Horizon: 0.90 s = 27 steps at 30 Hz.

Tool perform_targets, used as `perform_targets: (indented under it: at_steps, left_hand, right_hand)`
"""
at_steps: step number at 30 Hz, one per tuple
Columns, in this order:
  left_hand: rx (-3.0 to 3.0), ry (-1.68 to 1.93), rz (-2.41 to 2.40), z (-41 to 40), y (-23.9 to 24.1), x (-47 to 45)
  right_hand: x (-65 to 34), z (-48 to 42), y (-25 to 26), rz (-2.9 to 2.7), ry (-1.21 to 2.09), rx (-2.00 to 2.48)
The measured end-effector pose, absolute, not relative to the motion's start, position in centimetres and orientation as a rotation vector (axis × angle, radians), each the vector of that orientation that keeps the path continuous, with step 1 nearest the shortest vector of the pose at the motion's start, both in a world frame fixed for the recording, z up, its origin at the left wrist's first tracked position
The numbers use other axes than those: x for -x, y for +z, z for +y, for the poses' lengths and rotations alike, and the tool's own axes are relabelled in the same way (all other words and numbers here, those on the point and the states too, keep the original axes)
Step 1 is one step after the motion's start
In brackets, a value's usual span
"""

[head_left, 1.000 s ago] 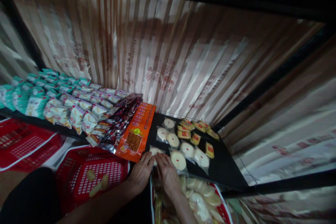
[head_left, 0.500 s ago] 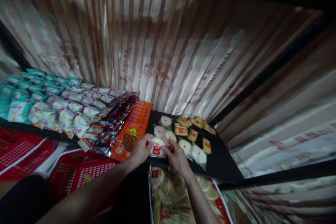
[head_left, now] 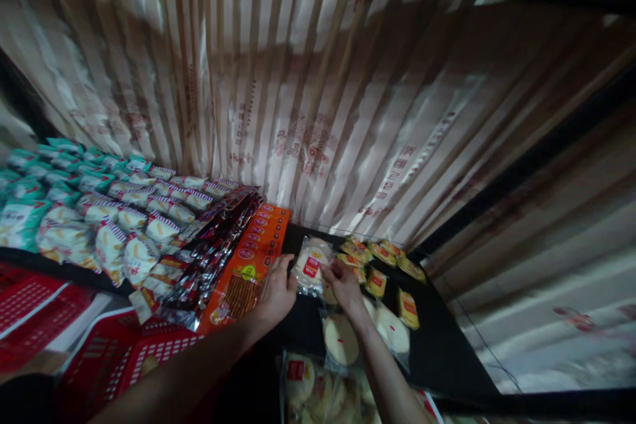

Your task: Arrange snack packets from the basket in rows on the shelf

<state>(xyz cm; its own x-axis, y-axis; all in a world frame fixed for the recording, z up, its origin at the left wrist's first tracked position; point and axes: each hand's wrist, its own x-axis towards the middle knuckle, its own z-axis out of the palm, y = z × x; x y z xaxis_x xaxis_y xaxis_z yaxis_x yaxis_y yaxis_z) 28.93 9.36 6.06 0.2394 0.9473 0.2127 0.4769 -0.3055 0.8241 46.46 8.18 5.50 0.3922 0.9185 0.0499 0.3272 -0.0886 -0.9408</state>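
Observation:
A clear packet holding a round pale flatbread, with a red label on its front, lies between my hands near the back of the black shelf. My left hand is at its left edge, thumb and fingers closed about the wrapper's border. On the opposite side, my right hand pinches the packet's lower right edge. Other flatbread packets lie below and partly under my right forearm. Just left of my left hand is an orange snack packet showing brown sticks.
Small yellow packets sit to the right. White striped bags and green bags fill the left of the shelf. Red baskets and a container of more flatbread packets stand in front. Corrugated sheeting rises behind.
Both hands have carried the red-labelled flatbread packet from the shelf's front edge farther back, over the packets there. The camera view has shifted a little.

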Motion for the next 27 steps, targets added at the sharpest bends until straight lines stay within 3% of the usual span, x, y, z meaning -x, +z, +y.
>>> perform_targets:
  at_steps: [5, 16, 27]
  left_hand:
    - [-1.962, 0.86, 1.297, 10.9, 6.0, -30.5]
    - [-1.897, 0.641, 1.358, 13.7, 1.4, -33.5]
    - [-1.975, 0.806, 1.382, 14.6, 2.0, -35.1]
  right_hand:
    - [-47.5, 12.7, 4.8, -1.209, 0.507, 1.872]
    - [-47.5, 15.8, 2.1, -1.255, 0.523, 2.05]
    - [-50.4, 16.5, 3.0, -1.369, 0.44, 1.996]
